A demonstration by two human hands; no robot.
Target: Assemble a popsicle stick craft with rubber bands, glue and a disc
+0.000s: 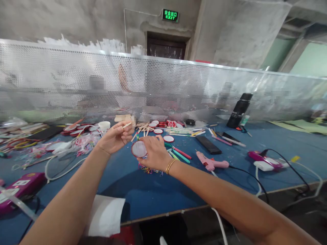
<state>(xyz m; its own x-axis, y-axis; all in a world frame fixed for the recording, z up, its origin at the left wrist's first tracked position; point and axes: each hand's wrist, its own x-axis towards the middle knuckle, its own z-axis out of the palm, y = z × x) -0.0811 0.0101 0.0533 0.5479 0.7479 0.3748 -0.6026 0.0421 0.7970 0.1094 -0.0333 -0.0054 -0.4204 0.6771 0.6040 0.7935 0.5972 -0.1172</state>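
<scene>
My left hand (116,136) is raised over the table, fingers pinched on a short pale wooden stick (127,125). Just to its right, my right hand (155,153) grips a round red-rimmed lid (139,149) by its edge, with the whitish inner face towards me. A bit of green shows above that lid, but I cannot make out what it belongs to. Beneath the right hand lies a tangle of coloured strings (150,169). Behind both hands are loose craft sticks (144,127) and more red-rimmed lids (168,139).
Coloured markers (182,153), a black phone (208,145) and a pink glue gun (212,161) with its cord lie to the right. A black bottle (239,110) stands before the perforated metal screen (168,78). Leftward are a paper cup (104,127) and a purple power strip (24,190).
</scene>
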